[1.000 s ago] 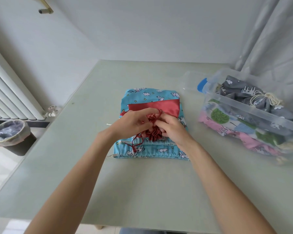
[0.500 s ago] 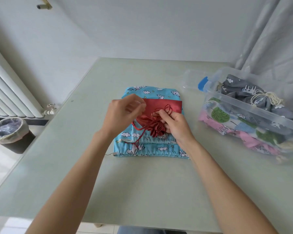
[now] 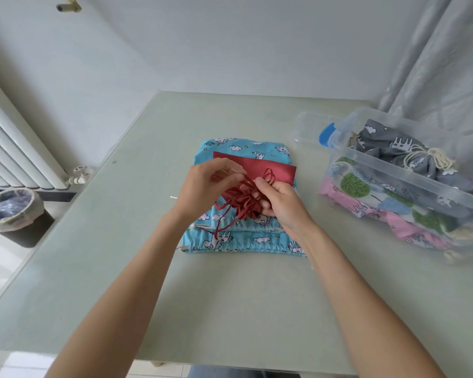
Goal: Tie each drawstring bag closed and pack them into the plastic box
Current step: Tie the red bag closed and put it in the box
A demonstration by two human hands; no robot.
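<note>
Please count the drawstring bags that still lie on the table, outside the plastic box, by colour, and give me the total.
Red bag, on top of the pile, its cord held by the left hand and the right hand: 1
Blue cloud-print bags, stacked below it: 2 hems show
Total outside the plastic box: 3
</note>
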